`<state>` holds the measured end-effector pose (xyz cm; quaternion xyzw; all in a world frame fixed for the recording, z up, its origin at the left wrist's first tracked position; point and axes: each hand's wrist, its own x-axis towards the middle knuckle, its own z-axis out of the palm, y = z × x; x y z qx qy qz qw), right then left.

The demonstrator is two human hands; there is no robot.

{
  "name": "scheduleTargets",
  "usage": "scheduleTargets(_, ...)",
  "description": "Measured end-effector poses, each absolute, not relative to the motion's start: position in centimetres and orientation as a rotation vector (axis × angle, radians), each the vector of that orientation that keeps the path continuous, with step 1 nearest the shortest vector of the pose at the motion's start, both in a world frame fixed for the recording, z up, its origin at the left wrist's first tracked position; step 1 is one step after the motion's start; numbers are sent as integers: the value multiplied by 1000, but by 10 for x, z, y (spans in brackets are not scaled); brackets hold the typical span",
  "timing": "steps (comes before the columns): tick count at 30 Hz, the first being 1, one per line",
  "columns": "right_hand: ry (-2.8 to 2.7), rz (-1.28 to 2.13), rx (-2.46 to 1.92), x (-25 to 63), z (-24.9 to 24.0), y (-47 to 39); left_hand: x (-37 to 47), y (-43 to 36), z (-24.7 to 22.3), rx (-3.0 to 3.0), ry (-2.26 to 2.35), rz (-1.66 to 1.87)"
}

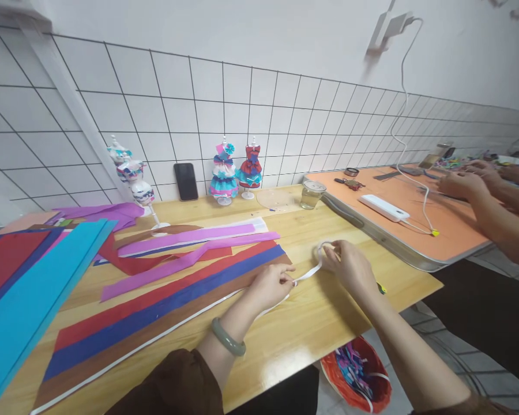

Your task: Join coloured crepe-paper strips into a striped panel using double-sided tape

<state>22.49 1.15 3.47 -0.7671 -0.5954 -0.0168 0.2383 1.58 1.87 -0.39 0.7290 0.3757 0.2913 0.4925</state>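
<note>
My left hand (271, 285), with a green bangle (228, 337) at the wrist, pinches a narrow white tape strip (308, 274) above the wooden table. From there the strip runs up to a tape roll (322, 251), which my right hand (349, 266) grips between thumb and fingers. Another white line of tape (155, 339) lies along the near edge of a brown strip (125, 349). Beside it lie a blue strip (164, 305) and a red strip (173, 291), all flat and parallel. Purple strips (190, 260) are behind them.
Turquoise sheets (56, 288) lie at the left. Small dress forms (224, 178), a phone (185, 181) and a glass cup (312, 195) stand at the back. On the right, an orange table (384, 190) holds a power strip (384, 207); another person's hands (467, 181) work there. A red scrap bin (355, 374) is below.
</note>
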Motion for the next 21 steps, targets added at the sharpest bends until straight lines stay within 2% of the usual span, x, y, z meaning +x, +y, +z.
scheduleTargets(2, -1829, -115, -1827, 213, 42, 9, 14, 18, -2, 1762, 891, 710)
scheduleTargets(6, -2303, 358, -1395, 189, 59, 6, 11, 18, 0, 1758, 870, 649)
scheduleTargets(14, -2507, 762, -1433, 198, 59, 12, 11, 17, 1, 1722, 895, 650)
scheduleTargets(21, -2431, 837, -1442, 214, 62, 14, 11, 20, 13, 1364, 822, 718)
